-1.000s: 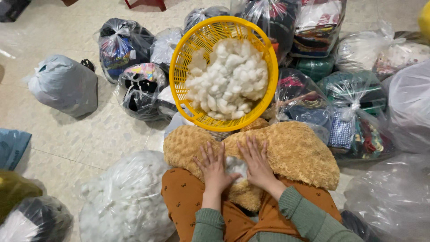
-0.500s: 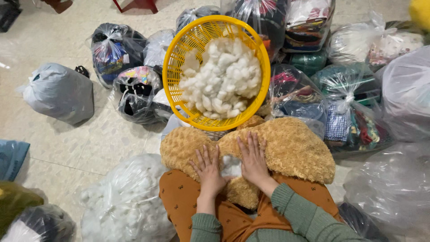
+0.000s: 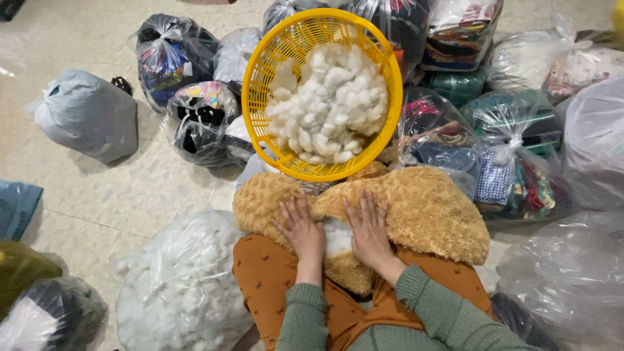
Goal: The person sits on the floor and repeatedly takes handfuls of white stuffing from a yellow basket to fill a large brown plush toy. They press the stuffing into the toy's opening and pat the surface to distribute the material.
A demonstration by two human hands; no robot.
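On your lap, left hand (image 3: 303, 229) and right hand (image 3: 368, 227) lie flat and open, gripping nothing, pressing white stuffing (image 3: 337, 236) into the tan plush toy (image 3: 422, 208); partly filled, yellow basket (image 3: 286, 52) still holds plenty.

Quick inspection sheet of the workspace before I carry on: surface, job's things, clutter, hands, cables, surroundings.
Surface: pale speckled tiled floor; the person sits on it.
Job's things: tan plush cover on the lap, white stuffing showing at its opening; yellow basket of white stuffing tilted just beyond it.
Clutter: clear bag of white stuffing at the left knee.
Hands: left hand and right hand flat on the plush, either side of the opening, fingers spread.
Cables: nothing seen.
Surroundings: tied plastic bags of fabric all around; grey bag apart at left.
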